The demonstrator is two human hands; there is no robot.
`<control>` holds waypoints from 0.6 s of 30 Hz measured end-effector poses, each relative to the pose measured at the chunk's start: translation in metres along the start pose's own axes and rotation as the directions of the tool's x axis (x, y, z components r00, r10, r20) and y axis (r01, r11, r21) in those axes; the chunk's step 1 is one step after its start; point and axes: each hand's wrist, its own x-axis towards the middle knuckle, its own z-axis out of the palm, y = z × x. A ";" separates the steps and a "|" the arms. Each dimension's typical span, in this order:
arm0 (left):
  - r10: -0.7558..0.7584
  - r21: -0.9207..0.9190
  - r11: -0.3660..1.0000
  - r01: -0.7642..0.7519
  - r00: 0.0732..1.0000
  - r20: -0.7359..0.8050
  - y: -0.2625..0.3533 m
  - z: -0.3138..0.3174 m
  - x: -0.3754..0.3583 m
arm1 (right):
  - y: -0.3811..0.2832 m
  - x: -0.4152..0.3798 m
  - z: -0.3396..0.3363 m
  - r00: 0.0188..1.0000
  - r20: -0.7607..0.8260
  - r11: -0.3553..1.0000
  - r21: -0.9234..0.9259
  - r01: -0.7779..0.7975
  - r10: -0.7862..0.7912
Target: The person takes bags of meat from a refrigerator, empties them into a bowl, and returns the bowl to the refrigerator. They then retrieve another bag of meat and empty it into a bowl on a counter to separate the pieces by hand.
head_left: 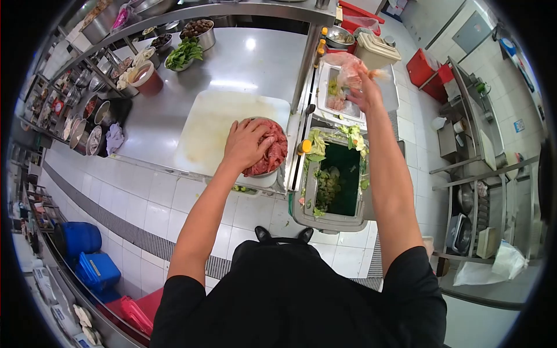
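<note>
My left hand (246, 144) lies with its fingers spread on the raw red meat (275, 152) heaped in a round metal bowl. That bowl stands on the right corner of a white cutting board (203, 130). Out to the right, my right hand (366, 93) is at a clear plastic bag (343, 65) with pinkish contents, above a white lidded container (325, 87). Its fingers are partly spread, and whether they grip the bag is unclear. Below it stands a grey bin (301, 214) with a dark green inside and vegetable scraps.
On the steel table (261, 58) are a bowl of green leaves (184, 57) and a reddish tub (148, 81). Yellow-capped bottles (303, 147) line its right edge. Sauce pots crowd the left. A red bin (420, 68) stands farther right, blue tubs (97, 271) lower left.
</note>
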 end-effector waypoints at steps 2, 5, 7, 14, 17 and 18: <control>-0.026 -0.167 0.986 0.020 0.999 -0.037 -0.004 -0.006 0.000 | 0.012 0.010 -0.009 0.987 0.037 0.923 -0.348 0.161 -0.158; -0.270 -0.597 0.798 0.087 0.937 -0.224 -0.025 -0.005 -0.018 | 0.068 -0.049 -0.001 0.873 0.463 0.737 -0.534 0.413 -0.154; -0.264 -0.544 0.837 0.063 0.916 -0.300 -0.026 0.002 -0.037 | 0.098 -0.123 0.023 0.739 0.635 0.469 -0.594 0.653 -0.224; -0.161 -0.252 0.963 0.090 0.947 -0.277 -0.018 0.029 -0.058 | 0.169 -0.185 0.088 0.654 0.650 0.134 -0.663 0.737 -0.387; -0.243 -0.068 0.970 0.234 0.946 -0.215 -0.008 0.014 -0.060 | 0.171 -0.188 0.097 0.730 0.531 0.216 -0.725 0.654 -0.430; -0.245 -0.060 0.969 0.238 0.945 -0.217 -0.011 0.011 -0.064 | 0.173 -0.183 0.095 0.735 0.447 0.263 -0.733 0.628 -0.510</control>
